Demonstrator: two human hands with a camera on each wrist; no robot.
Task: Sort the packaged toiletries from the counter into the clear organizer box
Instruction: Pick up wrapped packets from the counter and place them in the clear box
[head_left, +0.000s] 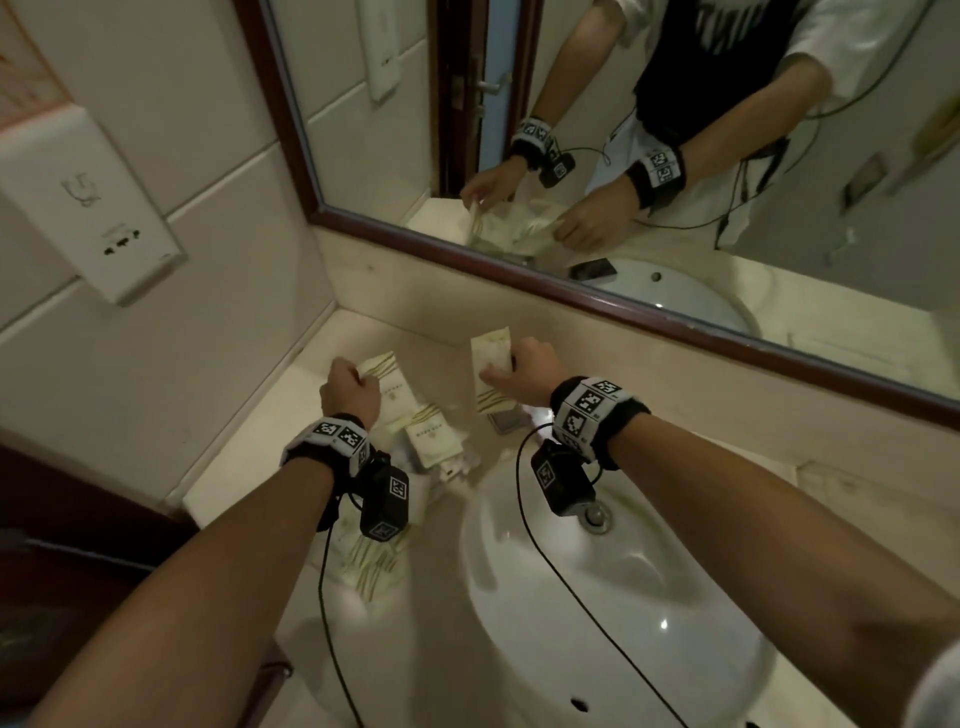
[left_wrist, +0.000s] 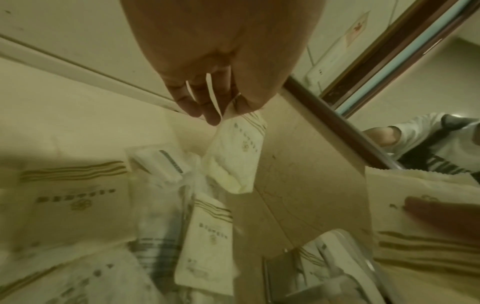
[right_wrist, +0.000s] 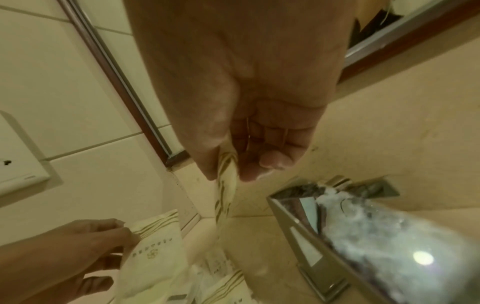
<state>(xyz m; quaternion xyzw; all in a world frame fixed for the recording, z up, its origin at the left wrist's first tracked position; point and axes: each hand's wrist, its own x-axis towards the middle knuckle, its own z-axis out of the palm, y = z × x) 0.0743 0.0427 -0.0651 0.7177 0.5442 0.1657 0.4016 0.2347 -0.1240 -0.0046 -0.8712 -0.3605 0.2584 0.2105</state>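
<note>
Hands above counter (head_left: 519, 348). Left hand (head_left: 347, 391) pinches a cream sachet (head_left: 390, 387) at 10 o'clock of the washbasin (head_left: 597, 597); right hand (head_left: 524, 371) pinches a second sachet (head_left: 491, 371) at 12 o'clock. More packets (head_left: 434, 439) lie between them.

All the flat paper toiletry packets (head_left: 434, 439) are cream with wavy gold stripes and small gold lettering, same on the one at 12 o'clock (head_left: 491, 371). Beige marble counter (head_left: 249, 457), glossy white round sink basin (head_left: 597, 613), dark reddish-brown wooden mirror frame (head_left: 623, 306), black-and-white checker-tag wristbands (head_left: 592, 402).
</note>
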